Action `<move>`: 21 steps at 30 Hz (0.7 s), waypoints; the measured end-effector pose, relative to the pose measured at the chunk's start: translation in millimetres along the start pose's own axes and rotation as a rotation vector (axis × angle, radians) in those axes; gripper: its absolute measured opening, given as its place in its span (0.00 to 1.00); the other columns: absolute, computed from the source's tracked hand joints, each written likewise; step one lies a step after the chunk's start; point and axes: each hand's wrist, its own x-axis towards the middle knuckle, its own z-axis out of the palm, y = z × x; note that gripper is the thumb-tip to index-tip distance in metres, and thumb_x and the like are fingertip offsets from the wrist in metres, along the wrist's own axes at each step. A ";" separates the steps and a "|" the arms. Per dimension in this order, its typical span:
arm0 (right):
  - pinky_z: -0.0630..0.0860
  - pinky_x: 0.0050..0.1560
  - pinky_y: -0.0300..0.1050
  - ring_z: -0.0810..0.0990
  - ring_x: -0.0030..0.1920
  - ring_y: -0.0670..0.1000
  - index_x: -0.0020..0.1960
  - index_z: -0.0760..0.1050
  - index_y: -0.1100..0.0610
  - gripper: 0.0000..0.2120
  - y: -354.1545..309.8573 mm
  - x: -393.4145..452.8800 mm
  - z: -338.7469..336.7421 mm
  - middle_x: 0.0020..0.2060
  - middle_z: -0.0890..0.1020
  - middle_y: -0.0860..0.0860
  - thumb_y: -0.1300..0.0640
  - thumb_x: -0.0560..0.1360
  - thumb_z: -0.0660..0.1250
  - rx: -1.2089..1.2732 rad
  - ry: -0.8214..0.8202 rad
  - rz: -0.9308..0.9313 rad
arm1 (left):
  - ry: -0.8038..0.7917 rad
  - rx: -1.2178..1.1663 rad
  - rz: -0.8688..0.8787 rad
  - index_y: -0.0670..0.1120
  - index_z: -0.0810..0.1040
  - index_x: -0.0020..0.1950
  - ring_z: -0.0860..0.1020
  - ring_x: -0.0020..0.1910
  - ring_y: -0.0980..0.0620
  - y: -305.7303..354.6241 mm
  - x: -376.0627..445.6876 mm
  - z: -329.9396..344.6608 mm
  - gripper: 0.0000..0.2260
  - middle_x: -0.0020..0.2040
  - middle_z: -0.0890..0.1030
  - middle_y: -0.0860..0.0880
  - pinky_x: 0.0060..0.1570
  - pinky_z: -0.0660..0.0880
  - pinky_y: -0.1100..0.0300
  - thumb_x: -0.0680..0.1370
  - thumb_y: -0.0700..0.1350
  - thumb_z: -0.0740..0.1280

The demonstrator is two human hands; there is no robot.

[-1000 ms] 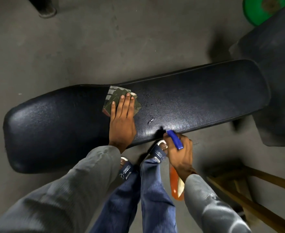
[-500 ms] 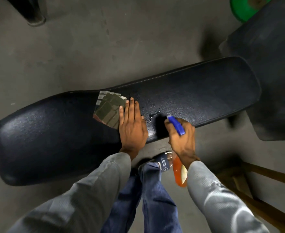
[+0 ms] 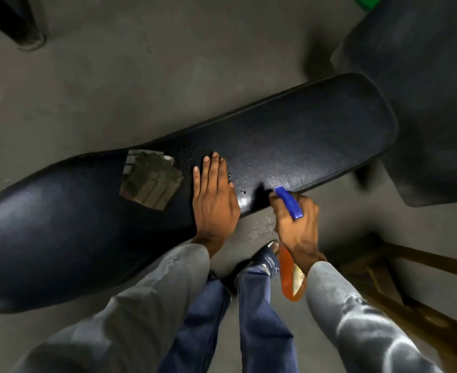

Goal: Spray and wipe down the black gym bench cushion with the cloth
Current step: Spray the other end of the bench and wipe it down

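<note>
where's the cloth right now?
Head view: the cloth lies flat on the bench cushion, left of centre, just left of the left hand, which is not on it.

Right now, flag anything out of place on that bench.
The cloth lies loose on the bench cushion; the left hand rests flat on bare vinyl beside it. Spray droplets sit unwiped. The right hand grips the spray bottle.
</note>
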 end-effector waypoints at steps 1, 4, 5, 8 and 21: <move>0.74 0.42 0.52 0.74 0.35 0.57 0.31 0.67 0.50 0.19 6.5 -3.9 -0.6 0.30 0.73 0.48 0.45 0.76 0.69 -0.021 -0.022 -0.044 | 0.000 -0.015 -0.015 0.38 0.66 0.82 0.59 0.85 0.43 3.8 -1.6 2.7 0.26 0.84 0.64 0.41 0.84 0.54 0.39 0.84 0.45 0.55; 0.73 0.38 0.53 0.71 0.31 0.55 0.31 0.67 0.51 0.19 16.3 -10.5 -3.4 0.27 0.70 0.47 0.46 0.75 0.70 -0.002 -0.019 -0.065 | 0.013 -0.019 -0.024 0.38 0.67 0.81 0.60 0.85 0.43 11.7 -3.1 9.5 0.25 0.84 0.65 0.41 0.84 0.55 0.39 0.84 0.44 0.58; 0.72 0.37 0.54 0.68 0.30 0.54 0.30 0.65 0.52 0.21 20.3 -8.6 -3.9 0.25 0.68 0.47 0.45 0.75 0.69 0.003 -0.005 -0.035 | 0.015 -0.011 -0.020 0.38 0.68 0.81 0.60 0.85 0.43 12.3 -2.5 10.9 0.25 0.84 0.65 0.41 0.84 0.55 0.39 0.83 0.44 0.59; 0.74 0.39 0.55 0.67 0.30 0.52 0.30 0.67 0.55 0.22 26.7 2.0 -12.0 0.25 0.69 0.47 0.43 0.75 0.68 0.031 0.028 0.043 | -0.004 0.043 -0.002 0.38 0.67 0.81 0.58 0.85 0.42 12.6 -2.0 15.7 0.26 0.85 0.63 0.41 0.84 0.54 0.39 0.84 0.46 0.59; 0.80 0.44 0.59 0.81 0.33 0.63 0.31 0.72 0.47 0.18 24.5 60.0 -47.8 0.27 0.77 0.51 0.39 0.75 0.67 0.054 -0.024 0.016 | -0.041 0.149 -0.081 0.41 0.69 0.79 0.61 0.84 0.40 31.6 10.9 17.1 0.27 0.83 0.66 0.42 0.83 0.52 0.36 0.81 0.48 0.61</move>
